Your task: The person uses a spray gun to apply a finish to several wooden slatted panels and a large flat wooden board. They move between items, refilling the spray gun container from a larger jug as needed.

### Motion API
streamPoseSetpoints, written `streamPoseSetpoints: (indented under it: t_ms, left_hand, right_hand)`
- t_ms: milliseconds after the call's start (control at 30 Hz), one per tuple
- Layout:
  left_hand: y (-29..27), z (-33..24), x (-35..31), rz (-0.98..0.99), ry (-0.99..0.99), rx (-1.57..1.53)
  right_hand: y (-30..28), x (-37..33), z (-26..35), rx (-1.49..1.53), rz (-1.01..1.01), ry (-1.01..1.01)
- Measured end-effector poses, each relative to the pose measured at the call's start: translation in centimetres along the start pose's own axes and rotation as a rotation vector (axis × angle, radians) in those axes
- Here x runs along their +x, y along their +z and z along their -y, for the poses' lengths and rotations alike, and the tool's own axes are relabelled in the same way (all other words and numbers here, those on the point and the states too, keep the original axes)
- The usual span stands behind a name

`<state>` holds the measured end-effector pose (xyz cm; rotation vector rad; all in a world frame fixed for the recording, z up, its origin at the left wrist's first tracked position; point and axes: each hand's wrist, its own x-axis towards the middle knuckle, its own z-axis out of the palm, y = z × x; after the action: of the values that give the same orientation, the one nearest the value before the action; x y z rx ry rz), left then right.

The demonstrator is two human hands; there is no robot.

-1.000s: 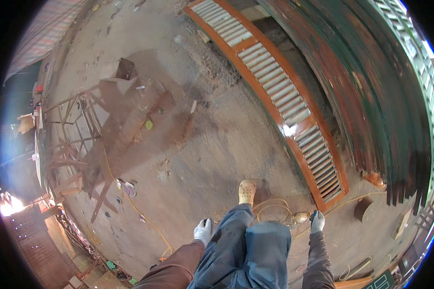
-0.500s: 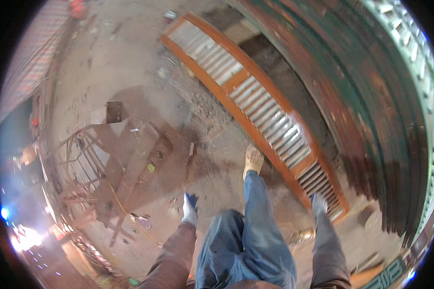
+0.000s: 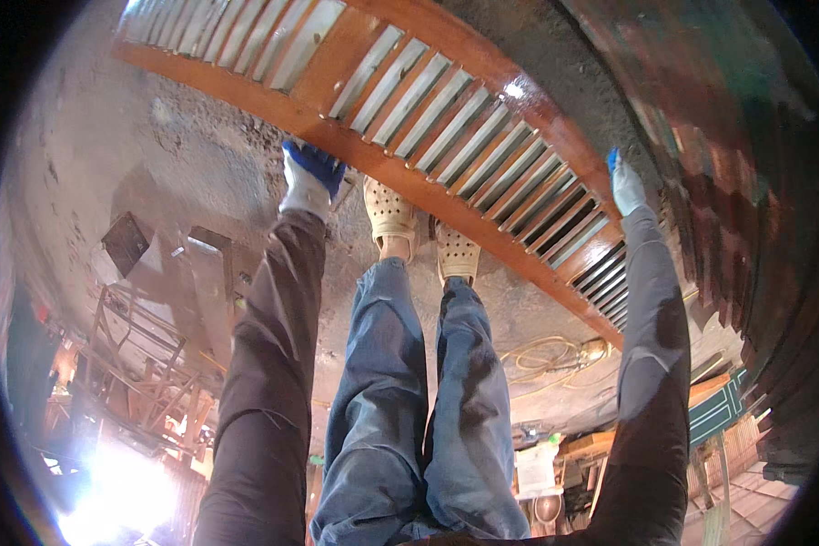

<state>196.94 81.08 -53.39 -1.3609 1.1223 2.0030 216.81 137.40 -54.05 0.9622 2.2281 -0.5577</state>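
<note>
Our left arm (image 3: 268, 364) is outstretched, the gloved left hand (image 3: 309, 178) curled at the near edge of the slatted panel (image 3: 416, 100) slanting between our hands; our right hand (image 3: 625, 184) points forward at its far edge. Whether either grips, we cannot tell.

Left arm (image 3: 268, 337), right arm (image 3: 652, 346) outstretched, well apart. Left hand (image 3: 309, 177), right hand (image 3: 625, 185) gloved; left fingers (image 3: 320, 165) bent; grips unclear.

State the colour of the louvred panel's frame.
The frame is glossy orange-brown; it shows best in the head view.
</note>
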Motion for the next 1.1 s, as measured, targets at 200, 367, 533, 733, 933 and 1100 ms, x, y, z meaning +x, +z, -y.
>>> streamPoseSetpoints:
  t_ms: [200,367,533,733,933,1100]
  left_hand:
    - [-2.4,-3.4,8.6,0.263,0.138,0.124]
    - [-6.1,-6.5,12.3,0.276,0.155,0.364]
    - [-1.0,-8.1,7.4,0.178,0.035,0.08]
    - [-5.7,-9.1,7.7,0.67,-0.063,-0.186]
    - [-3.6,-5.4,5.2,0.59,-0.166,-0.172]
    - [-8.3,-5.6,0.3,0.519,-0.125,-0.349]
  right_hand:
    - [-0.4,0.6,-1.0,0.02,-0.044,-0.181]
    - [-0.3,1.6,-0.1,0.167,-0.015,-0.201]
    - [0.5,1.0,-0.8,0.22,-0.015,-0.173]
    - [2.5,3.5,-0.1,0.07,0.017,-0.211]
    - [5.0,2.4,-8.3,-0.356,-0.014,-0.6]
    - [7.6,2.7,-7.5,-0.209,0.201,-0.552]
